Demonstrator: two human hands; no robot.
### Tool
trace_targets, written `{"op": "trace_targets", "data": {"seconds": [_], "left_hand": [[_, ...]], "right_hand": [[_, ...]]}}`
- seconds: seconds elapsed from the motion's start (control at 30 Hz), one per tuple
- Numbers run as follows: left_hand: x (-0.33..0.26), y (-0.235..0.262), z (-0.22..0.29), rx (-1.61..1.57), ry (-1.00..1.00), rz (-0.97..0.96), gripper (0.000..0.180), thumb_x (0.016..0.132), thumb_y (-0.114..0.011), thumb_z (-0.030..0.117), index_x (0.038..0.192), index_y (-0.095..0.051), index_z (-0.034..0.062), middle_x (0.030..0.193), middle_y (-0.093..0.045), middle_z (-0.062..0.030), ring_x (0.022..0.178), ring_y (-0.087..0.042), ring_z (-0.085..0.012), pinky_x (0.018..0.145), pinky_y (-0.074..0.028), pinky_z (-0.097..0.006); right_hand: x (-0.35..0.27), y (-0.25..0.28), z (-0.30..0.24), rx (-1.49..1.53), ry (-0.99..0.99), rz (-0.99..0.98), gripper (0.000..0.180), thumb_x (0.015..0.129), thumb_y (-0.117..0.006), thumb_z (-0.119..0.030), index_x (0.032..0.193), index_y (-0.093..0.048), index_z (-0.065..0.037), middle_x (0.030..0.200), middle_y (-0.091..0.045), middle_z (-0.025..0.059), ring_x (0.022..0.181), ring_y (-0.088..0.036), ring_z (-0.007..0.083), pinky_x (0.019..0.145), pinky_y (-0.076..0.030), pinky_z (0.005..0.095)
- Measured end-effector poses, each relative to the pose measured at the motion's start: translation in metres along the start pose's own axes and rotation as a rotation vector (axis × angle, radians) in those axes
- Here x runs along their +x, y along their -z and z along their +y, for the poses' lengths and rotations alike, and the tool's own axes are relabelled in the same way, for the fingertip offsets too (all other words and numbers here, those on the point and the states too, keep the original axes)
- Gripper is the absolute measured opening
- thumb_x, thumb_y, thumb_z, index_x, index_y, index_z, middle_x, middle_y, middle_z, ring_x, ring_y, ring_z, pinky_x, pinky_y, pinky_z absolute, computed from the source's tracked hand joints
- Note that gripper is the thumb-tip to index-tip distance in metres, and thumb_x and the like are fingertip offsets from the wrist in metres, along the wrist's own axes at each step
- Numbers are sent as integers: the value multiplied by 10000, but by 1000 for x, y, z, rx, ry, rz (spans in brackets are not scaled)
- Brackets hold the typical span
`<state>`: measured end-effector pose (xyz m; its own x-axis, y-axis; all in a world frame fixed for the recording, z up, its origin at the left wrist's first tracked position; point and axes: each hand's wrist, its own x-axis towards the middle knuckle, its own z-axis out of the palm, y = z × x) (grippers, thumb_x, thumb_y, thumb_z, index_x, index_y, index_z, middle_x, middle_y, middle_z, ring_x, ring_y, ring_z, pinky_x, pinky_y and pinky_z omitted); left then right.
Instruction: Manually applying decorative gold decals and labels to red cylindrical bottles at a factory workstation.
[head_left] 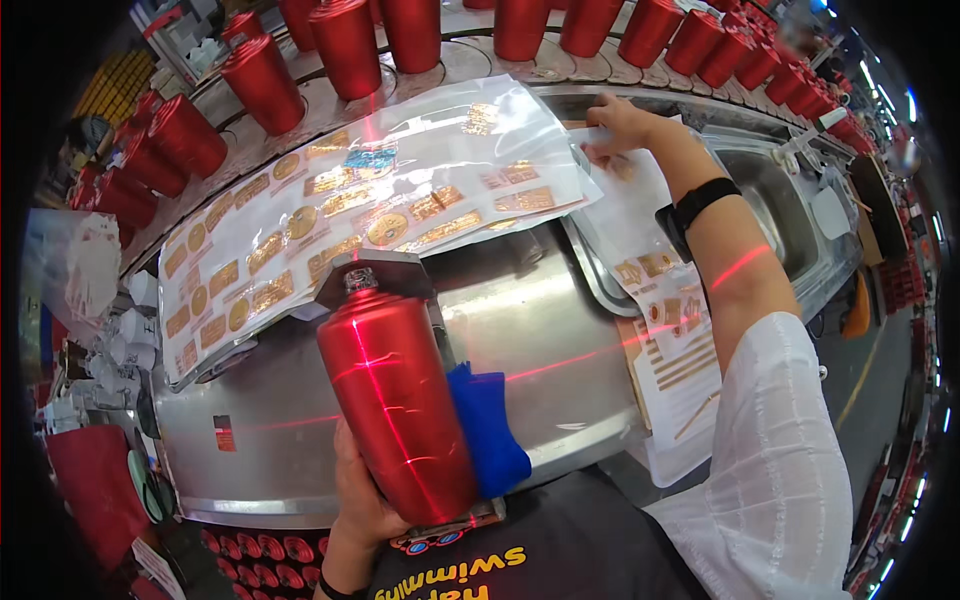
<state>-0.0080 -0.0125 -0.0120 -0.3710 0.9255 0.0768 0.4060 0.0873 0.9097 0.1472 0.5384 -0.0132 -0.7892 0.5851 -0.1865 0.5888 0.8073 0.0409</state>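
Note:
A glossy red bottle (400, 410) with a narrow threaded neck leans in front of me. Its neck end rests against a dark angled metal holder (385, 278). My left hand (365, 490) grips the bottle's lower left side, its fingers partly hidden behind it. My right hand (622, 130) reaches far forward, fingers bent and apart, over the top of a white decal sheet (645, 215) with gold prints. Beside that hand lies the right edge of a large clear-covered sheet of gold decals (350, 205). A blue cloth (490, 430) hangs against the bottle's right side.
Red bottles (345, 45) stand along a curved conveyor at the back. A metal sink (755, 190) is at the right. The steel worktop (540, 310) lies under the sheets, and red laser lines cross it. More red pieces (265, 560) are below the front edge.

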Motion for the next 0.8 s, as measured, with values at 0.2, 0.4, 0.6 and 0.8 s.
{"op": "trace_targets", "data": {"seconds": [0.2, 0.4, 0.6, 0.8], "left_hand": [[1, 0, -3, 155, -96, 62, 946, 672, -824, 311, 1372, -313, -67, 1268, -492, -240, 1138, -518, -390, 985, -388, -461], [-3, -4, -8, 261, -62, -3, 1066, 656, -822, 377, 1420, -237, -82, 1370, -397, -283, 1237, -437, -434, 1056, -326, -507], [1, -4, 12, 462, -276, 78, 1147, 638, -811, 442, 1437, -182, -91, 1437, -312, -311, 1310, -349, -464, 1098, -202, -592], [-4, 0, 26, 536, -243, 65, 1170, 654, -819, 430, 1468, -132, -55, 1475, -292, -273, 1377, -290, -427, 1104, -133, -611]], "right_hand": [[-4, 7, -5, 21, 186, 248, 192, 734, -712, -239, 830, -683, -75, 1120, -541, 94, 1065, -535, 300, 891, -466, 404], [-27, 13, -14, -140, 177, 579, 122, 733, -698, -216, 768, -649, -109, 1033, -576, 51, 1050, -539, 282, 797, -486, 422], [-121, 61, -84, 189, 260, 741, 110, 784, -681, -69, 828, -589, -29, 1024, -563, 99, 1012, -544, 317, 851, -446, 391], [-210, 118, -195, 599, 397, 628, 122, 822, -674, -67, 835, -567, -10, 1072, -577, 123, 959, -576, 272, 834, -438, 323]]}}
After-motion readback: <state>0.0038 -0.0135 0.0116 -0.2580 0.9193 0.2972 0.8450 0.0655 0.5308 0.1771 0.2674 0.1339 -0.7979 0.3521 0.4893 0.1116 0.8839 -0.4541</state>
